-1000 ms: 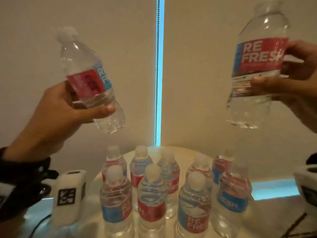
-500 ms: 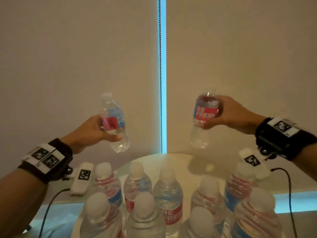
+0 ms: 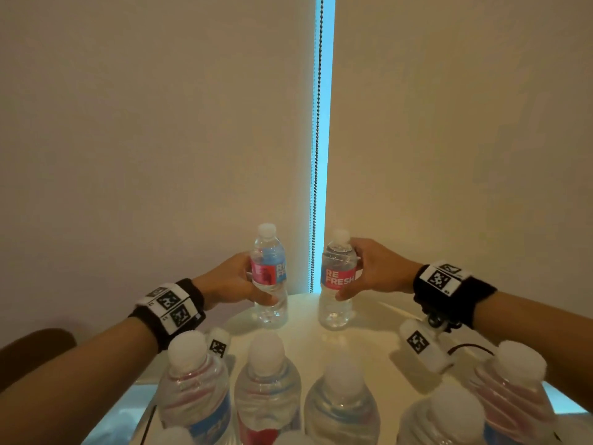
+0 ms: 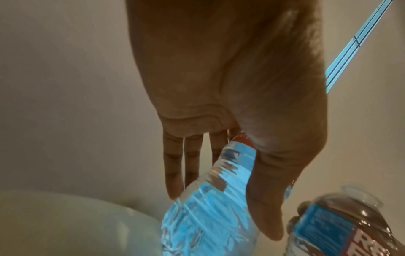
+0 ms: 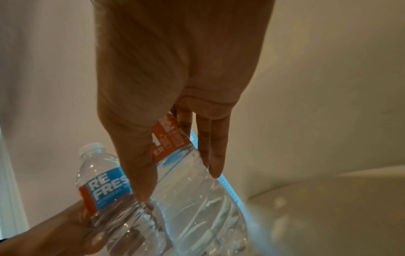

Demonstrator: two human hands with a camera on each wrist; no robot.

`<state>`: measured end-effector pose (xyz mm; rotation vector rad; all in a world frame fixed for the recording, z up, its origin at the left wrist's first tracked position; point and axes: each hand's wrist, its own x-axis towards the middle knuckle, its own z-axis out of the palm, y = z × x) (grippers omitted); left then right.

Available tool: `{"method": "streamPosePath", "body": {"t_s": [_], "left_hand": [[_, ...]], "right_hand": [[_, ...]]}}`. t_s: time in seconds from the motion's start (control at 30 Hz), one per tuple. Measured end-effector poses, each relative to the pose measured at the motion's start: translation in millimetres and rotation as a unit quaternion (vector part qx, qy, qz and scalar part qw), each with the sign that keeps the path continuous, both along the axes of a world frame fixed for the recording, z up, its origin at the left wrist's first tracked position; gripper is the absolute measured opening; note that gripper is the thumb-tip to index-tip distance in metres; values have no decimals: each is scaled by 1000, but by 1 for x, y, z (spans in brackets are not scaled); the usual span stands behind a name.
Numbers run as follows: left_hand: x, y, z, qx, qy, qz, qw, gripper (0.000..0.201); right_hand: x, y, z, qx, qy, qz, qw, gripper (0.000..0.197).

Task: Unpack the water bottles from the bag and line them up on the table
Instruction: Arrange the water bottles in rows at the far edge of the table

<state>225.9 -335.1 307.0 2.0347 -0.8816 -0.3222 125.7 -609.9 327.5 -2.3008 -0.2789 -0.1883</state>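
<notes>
Two clear water bottles with red and blue labels stand upright at the far edge of the round white table. My left hand grips the left bottle around its label; the same bottle shows in the left wrist view between thumb and fingers. My right hand grips the right bottle at its label, seen close up in the right wrist view. Whether the bases touch the table I cannot tell. No bag is in view.
Several more capped bottles stand in rows at the near side of the table, below my forearms. A beige blind with a bead chain hangs right behind the table. A brown chair back shows at the left.
Both hands have carried their bottles down and away from me, from high near the camera to the far edge of the table, and brought them closer together and upright.
</notes>
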Motion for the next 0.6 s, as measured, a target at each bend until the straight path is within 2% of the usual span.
{"method": "streamPosePath", "body": {"t_s": [0.27,0.4,0.6], "left_hand": [[9,-22,-20,-4,11,-3,1000,53],[13,-25,-22,-8,20,-11,1000,53],[17,-30,-24,-14,25,-12,1000,56]], "right_hand": [[30,10,-18,6,-18,2,1000,59],[39,10,-21,16,-21,12,1000,50],[45,12,-21,31,-21,25,999,56]]}}
